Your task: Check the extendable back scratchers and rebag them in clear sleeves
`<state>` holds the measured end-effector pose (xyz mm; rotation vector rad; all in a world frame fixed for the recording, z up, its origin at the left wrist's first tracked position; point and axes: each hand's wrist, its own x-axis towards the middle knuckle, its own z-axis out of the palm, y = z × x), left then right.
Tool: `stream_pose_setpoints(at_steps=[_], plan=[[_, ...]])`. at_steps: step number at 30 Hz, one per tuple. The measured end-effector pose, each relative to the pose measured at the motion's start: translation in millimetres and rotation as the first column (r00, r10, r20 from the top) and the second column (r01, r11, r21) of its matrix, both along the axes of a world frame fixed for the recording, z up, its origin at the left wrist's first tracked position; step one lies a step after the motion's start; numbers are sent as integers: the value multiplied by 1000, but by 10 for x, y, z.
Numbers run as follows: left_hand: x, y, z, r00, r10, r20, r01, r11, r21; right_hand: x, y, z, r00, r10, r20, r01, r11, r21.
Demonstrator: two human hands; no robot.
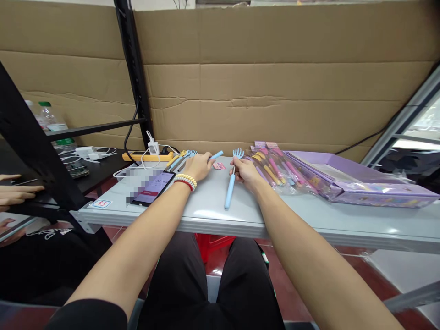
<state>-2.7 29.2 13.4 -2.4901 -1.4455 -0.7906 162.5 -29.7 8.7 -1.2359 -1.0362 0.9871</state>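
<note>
My right hand is closed round the neck of a light-blue back scratcher. Its claw head points away from me, and its handle reaches toward the table's front edge. My left hand is closed on a second light-blue back scratcher, of which only the handle end sticks out past the fingers. Just left of that hand lie several loose back scratchers, blue and yellow, partly hidden by it. Between both hands, small pink printed labels rest on the table.
Several bagged back scratchers are piled right of my right hand, beside an open purple box. A phone and a yellow power strip occupy the left side of the grey table. Cardboard walls the back; another person's hand shows far left.
</note>
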Motion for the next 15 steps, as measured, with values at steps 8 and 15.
stream_pose_setpoints(at_steps=[8,15], plan=[[-151,169,-82,958,275,-83,-286,940,-188,29,9,6,999,-19,-49,20,999,27],[-208,257,-93,907,410,-99,-422,889,-178,27,-22,-11,985,163,-61,-163,987,-3]])
